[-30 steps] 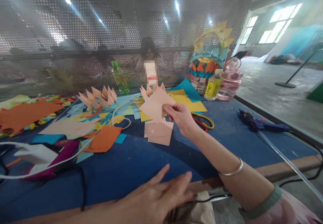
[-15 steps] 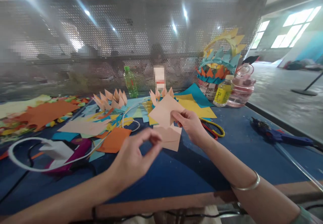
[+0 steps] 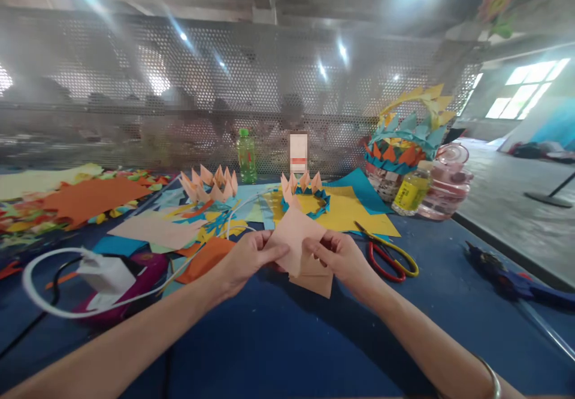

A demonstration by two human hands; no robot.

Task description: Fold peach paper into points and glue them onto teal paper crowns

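Note:
A pale peach square of paper (image 3: 295, 237) is held up with one corner pointing away from me. My left hand (image 3: 254, 261) pinches its left corner between thumb and fingers. My right hand (image 3: 339, 261) grips the right corner the same way. Below it, more peach paper squares (image 3: 317, 285) lie on the blue table, partly hidden by the held sheet. Just beyond stands a ring of folded blue paper (image 3: 321, 207) with peach points (image 3: 305, 181) along its far side. Another crown of peach points (image 3: 211, 186) sits to the left.
Scissors with red and yellow handles (image 3: 390, 261) lie right of my right hand. A blue glue gun (image 3: 516, 285) is at the far right. A purple power strip (image 3: 135, 279) with a white charger and cable lies left. Bottles (image 3: 411, 192) and stacked paper crowns (image 3: 404, 135) stand back right.
My left hand has moved in and taken hold of the paper's left corner; before, it hovered without it. The held sheet appears lower and the camera view has shifted.

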